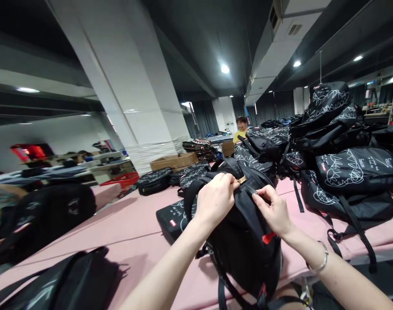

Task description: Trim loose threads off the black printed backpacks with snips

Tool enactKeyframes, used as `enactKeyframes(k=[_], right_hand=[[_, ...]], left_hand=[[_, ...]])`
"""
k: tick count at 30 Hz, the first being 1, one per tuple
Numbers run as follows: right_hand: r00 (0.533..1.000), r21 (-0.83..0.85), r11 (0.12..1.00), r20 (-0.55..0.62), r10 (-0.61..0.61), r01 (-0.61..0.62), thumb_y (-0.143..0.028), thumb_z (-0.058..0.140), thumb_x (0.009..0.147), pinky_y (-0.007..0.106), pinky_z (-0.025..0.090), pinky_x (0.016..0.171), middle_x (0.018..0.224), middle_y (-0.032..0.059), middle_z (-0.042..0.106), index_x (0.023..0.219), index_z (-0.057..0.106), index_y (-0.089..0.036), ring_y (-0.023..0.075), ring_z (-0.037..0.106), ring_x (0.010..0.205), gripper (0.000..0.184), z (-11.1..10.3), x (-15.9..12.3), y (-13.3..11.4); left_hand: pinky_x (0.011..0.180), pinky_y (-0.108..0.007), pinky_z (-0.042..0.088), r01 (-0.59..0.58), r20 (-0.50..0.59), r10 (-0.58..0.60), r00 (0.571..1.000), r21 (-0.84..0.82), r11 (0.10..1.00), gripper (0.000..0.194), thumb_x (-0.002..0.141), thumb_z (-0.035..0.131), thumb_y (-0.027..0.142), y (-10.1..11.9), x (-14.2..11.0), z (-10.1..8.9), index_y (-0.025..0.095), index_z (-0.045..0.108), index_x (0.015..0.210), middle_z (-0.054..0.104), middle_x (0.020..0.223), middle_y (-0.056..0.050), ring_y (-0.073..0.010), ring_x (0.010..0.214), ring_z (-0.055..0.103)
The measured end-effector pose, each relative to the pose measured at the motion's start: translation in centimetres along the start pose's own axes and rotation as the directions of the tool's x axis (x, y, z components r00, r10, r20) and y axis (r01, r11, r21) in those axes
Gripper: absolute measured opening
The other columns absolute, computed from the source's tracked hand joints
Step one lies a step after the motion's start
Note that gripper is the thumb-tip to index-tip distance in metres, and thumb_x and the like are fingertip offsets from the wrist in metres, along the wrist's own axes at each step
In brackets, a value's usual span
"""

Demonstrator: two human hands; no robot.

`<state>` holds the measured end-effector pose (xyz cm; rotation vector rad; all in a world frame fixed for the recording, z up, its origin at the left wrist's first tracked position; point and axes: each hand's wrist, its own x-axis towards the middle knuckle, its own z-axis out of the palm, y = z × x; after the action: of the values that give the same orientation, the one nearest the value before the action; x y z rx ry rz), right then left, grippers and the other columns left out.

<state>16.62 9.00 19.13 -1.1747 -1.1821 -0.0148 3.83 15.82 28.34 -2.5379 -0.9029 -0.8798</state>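
Note:
A black backpack stands upright in front of me at the table's near edge, with its top toward my hands. My left hand is closed in a pinch at the upper part of the bag, beside a small gold-coloured piece. My right hand pinches the edge of the bag's top opening, a short way to the right; a small shiny bit shows at its fingertips, too small to name surely. A red tab hangs below the right hand. White scribble print shows on the bag's left side.
The pink-covered table carries more black bags. Printed backpacks are piled at the right, and another dark bag lies near left. Behind are a cardboard box, a white pillar and a person in yellow.

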Motion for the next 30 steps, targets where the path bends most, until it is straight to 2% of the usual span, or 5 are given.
enactKeyframes(k=[18,22,24,26,30], right_hand=[[0.995,-0.245,0.966,0.08,-0.068,0.085,-0.039,0.044,0.087,0.021,0.038,0.06,0.077,0.0016,0.061,0.082,0.053,-0.018,0.0123,0.057,0.065,0.023,0.3,0.4,-1.2],[0.997,-0.062,0.997,0.059,-0.052,0.055,-0.038,0.045,0.087,0.021,0.042,0.063,0.078,0.0028,0.059,0.086,0.052,-0.018,0.0125,0.058,0.07,0.022,-0.4,-1.1,-0.8],[0.992,-0.008,0.998,0.108,-0.062,0.063,-0.036,0.046,0.087,0.021,0.043,0.062,0.079,0.0032,0.059,0.094,0.049,-0.018,0.0122,0.058,0.07,0.02,-0.5,-2.6,-0.4],[0.979,-0.018,0.996,0.184,-0.087,0.092,-0.035,0.053,0.083,0.021,0.043,0.056,0.075,0.0016,0.057,0.104,0.045,-0.018,0.0115,0.055,0.062,0.028,-0.3,-4.1,0.2],[0.973,-0.102,0.989,0.217,-0.079,0.103,-0.032,0.059,0.079,0.022,0.043,0.056,0.067,-0.0014,0.055,0.108,0.043,-0.019,0.0115,0.054,0.056,0.036,0.4,-4.7,2.8]], left_hand=[[0.063,-0.026,0.036,-0.081,-0.195,0.032,0.98,-0.251,0.965,0.02,0.087,0.038,0.026,-0.6,-0.9,1.1,0.017,0.048,0.072,0.055,0.074,-0.002,-0.0158,0.07,0.051],[0.071,-0.026,0.04,0.07,-0.227,-0.211,0.951,-0.506,0.86,0.039,0.089,0.028,0.041,-4.6,-0.3,1.0,0.018,0.047,0.064,0.055,0.07,-0.003,-0.0157,0.071,0.052],[0.086,-0.03,0.038,0.205,-0.201,-0.356,0.913,-0.527,0.825,0.044,0.089,0.023,0.046,-8.0,-0.1,1.8,0.018,0.055,0.075,0.059,0.089,-0.006,-0.0195,0.091,0.053],[0.094,-0.035,0.034,0.321,-0.085,-0.418,0.905,-0.508,0.799,0.045,0.087,0.025,0.047,-11.3,-0.2,3.2,0.016,0.056,0.093,0.058,0.108,-0.01,-0.0232,0.107,0.048],[0.081,-0.038,0.044,0.434,0.087,-0.459,0.884,-0.512,0.741,0.043,0.083,0.032,0.048,-14.4,-2.6,6.0,0.015,0.059,0.086,0.064,0.094,-0.011,-0.0255,0.09,0.058]])
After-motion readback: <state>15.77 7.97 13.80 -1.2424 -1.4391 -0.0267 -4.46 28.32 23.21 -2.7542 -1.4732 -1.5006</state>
